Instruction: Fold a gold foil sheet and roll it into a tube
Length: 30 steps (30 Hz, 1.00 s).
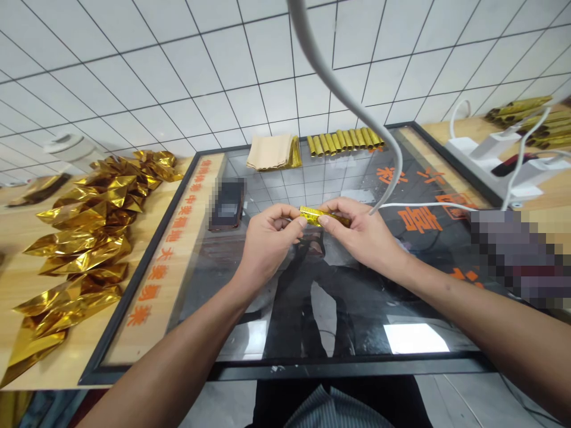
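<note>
A thin gold paper roll (pixel 314 216) lies level between my two hands, above the dark glass tabletop (pixel 223 279). My left hand (pixel 274 235) pinches its left end between thumb and fingers. Around its right part my right hand (pixel 350 223) is closed, the thumb along the near side. Past my hands a stack of brown and gold paper sheets (pixel 272 151) sits near the far edge. Right of that stack, a row of several finished-looking gold rolls (pixel 343 142) lies side by side.
Folded shiny gold foil pieces (pixel 89 232) are heaped along the left. A phone (pixel 227 202) rests on the glass. At right stand a white power strip (pixel 495 160) with plugs and another blurred device (pixel 517 255). A white cable (pixel 348 98) hangs down in front. More gold rolls (pixel 521 119) lie at far right.
</note>
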### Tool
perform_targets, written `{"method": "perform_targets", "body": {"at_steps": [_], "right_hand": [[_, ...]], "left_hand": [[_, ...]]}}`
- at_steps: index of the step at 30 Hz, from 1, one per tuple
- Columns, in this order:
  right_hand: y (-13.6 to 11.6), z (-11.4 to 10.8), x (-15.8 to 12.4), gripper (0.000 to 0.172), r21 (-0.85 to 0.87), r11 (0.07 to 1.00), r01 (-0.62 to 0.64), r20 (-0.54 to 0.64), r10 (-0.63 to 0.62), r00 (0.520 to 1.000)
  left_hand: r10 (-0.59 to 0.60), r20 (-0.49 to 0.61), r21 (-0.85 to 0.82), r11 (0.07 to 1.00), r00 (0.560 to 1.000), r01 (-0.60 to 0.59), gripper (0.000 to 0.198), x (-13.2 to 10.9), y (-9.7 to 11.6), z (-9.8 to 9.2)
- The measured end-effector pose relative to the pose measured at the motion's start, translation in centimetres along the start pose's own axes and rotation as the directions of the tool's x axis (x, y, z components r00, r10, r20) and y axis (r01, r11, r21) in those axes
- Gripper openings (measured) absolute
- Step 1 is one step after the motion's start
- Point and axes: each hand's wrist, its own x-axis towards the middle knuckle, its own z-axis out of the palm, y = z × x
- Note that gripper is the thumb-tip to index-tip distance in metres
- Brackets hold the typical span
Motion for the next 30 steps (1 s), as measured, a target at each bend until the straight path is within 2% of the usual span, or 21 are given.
{"method": "perform_targets", "body": {"at_steps": [7, 11, 22, 30], "right_hand": [[-0.03, -0.1, -0.04, 0.011, -0.169, 0.979, 0.117, 0.006, -0.118, 0.993], [-0.08, -0.02, -0.21, 0.012, -0.208, 0.971, 0.117, 0.003, -0.119, 0.993], [-0.07, 0.01, -0.15, 0.014, -0.158, 0.985, 0.069, 0.026, -0.066, 0.997], [-0.15, -0.03, -0.15, 0.016, -0.113, 0.993, 0.046, 0.025, -0.043, 0.999]], "left_hand": [[-0.075, -0.033, -0.016, 0.997, 0.997, 0.075, 0.02, 0.17, -0.04, 0.2], [-0.101, -0.04, -0.019, 0.995, 0.994, 0.1, 0.019, 0.21, -0.1, 0.2], [-0.089, -0.023, -0.116, 0.99, 0.996, 0.086, 0.027, 0.23, -0.08, 0.37], [-0.124, -0.015, -0.122, 0.985, 0.992, 0.121, 0.023, 0.22, 0.01, 0.26]]}}
